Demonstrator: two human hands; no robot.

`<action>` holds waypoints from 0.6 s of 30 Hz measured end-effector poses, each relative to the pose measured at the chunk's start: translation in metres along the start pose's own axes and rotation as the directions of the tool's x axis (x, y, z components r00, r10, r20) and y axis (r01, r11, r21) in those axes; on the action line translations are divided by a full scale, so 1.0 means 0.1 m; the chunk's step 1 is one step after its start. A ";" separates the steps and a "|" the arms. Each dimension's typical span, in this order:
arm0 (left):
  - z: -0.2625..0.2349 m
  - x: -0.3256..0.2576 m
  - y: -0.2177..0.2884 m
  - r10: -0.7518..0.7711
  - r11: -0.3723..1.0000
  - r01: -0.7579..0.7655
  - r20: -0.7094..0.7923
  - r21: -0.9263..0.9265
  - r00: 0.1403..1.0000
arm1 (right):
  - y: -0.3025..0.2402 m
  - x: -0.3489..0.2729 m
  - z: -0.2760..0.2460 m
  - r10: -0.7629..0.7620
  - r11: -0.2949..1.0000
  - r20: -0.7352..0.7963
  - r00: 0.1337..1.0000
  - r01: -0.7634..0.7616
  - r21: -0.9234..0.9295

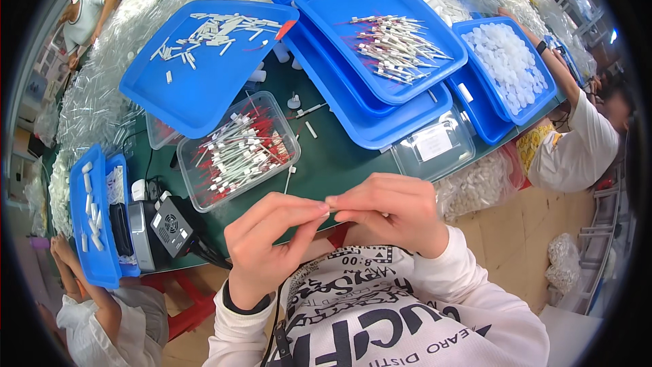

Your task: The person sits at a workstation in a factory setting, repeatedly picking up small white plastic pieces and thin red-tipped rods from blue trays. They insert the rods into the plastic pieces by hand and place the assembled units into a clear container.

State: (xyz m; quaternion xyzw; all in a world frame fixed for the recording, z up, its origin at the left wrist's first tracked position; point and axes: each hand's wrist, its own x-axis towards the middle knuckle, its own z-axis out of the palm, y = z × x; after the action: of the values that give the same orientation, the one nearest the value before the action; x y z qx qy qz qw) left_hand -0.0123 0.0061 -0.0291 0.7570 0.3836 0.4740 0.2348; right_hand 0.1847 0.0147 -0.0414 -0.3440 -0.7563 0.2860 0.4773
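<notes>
My left hand (268, 241) and my right hand (390, 211) meet fingertip to fingertip just above the near edge of the green table (333, 156). Between the pinched fingers sits a tiny white piece (329, 212), mostly hidden. Just beyond my left hand stands a clear plastic box (190, 190) full of thin white sticks with red wires (241, 153). A single loose stick (290, 178) lies on the table beside that box.
Blue trays (204, 95) cover the far table: one with white tubes (217, 30), one with wired sticks (397, 47), one with white caps (509, 61). A clear lidded box (435, 146) sits right. A grey device (170, 224) stands left. Other people work at both sides.
</notes>
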 end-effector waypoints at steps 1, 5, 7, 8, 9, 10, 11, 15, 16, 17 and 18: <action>0.00 -0.01 0.00 -0.021 1.000 0.020 -0.012 -0.015 1.000 | -0.05 0.03 -0.02 0.049 0.999 0.000 0.999 -0.049 0.016; -0.01 -0.05 -0.02 -0.054 0.997 0.052 -0.043 -0.053 0.998 | -0.04 0.03 -0.11 0.121 0.991 -0.007 0.993 -0.121 0.059; 0.00 -0.02 -0.03 -0.050 0.998 0.048 -0.036 -0.037 0.998 | -0.01 0.03 -0.11 0.112 0.994 0.062 0.992 -0.111 -0.018; 0.00 -0.01 -0.05 -0.049 0.999 0.048 -0.032 -0.015 0.998 | 0.00 0.02 -0.08 0.128 0.992 0.066 0.990 -0.128 -0.012; -0.02 -0.01 -0.07 -0.042 0.999 0.042 -0.029 0.010 0.999 | 0.00 0.03 -0.05 0.139 0.990 0.068 0.988 -0.139 -0.006; -0.05 0.01 -0.09 -0.044 0.999 0.044 -0.003 0.026 0.999 | 0.01 0.05 -0.05 0.130 0.991 0.063 0.990 -0.128 -0.032; -0.08 0.05 -0.13 -0.047 0.998 0.046 0.022 0.042 0.999 | 0.03 0.08 -0.05 0.121 0.991 0.058 0.991 -0.118 -0.058; -0.33 0.20 -0.32 -0.111 0.948 0.128 -0.074 0.292 0.991 | 0.20 0.39 -0.36 0.217 0.958 -0.086 0.972 -0.229 -0.175; -0.41 0.18 -0.42 -0.160 0.920 0.180 -0.084 0.349 0.983 | 0.27 0.53 -0.51 0.252 0.918 -0.137 0.958 -0.281 -0.281; -0.45 0.17 -0.53 -0.204 0.890 0.224 -0.091 0.397 0.975 | 0.45 0.65 -0.69 0.232 0.902 -0.176 0.957 -0.279 -0.329; -0.46 0.16 -0.61 -0.249 0.856 0.268 -0.102 0.443 0.963 | 0.57 0.80 -0.85 0.233 0.829 -0.214 0.948 -0.309 -0.466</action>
State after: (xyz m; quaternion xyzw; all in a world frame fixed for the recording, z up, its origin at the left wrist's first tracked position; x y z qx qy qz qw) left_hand -0.0711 0.0546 -0.0446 0.7224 0.5862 0.3511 0.1058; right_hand 0.2523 0.1210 -0.0104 -0.5788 -0.7098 0.1217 0.3827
